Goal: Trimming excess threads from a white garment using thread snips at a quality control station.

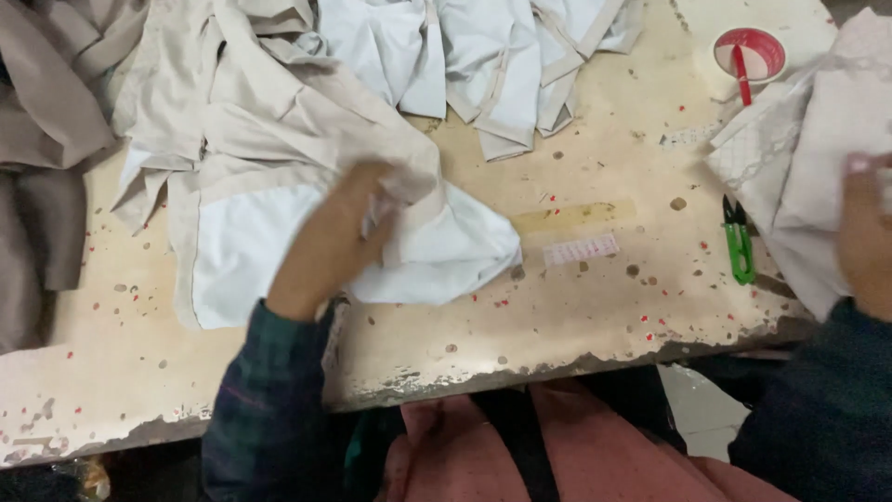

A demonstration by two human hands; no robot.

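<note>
My left hand (339, 232) is blurred and grips a fold of a beige-and-white garment (279, 139) lying on the worn table (576, 307). The garment's white lining (446, 251) bunches just right of that hand. My right hand (866, 232) at the right edge holds a pale pinkish-white cloth with a lace edge (799, 149). Both sleeves are dark plaid.
Green thread snips (739, 242) lie on the table beside the pale cloth. A red-and-white round dish (749, 54) sits at the back right. More white and beige pieces (483, 56) are piled at the back, brown cloth (46, 139) at the left. The chipped table edge (520, 372) runs near me.
</note>
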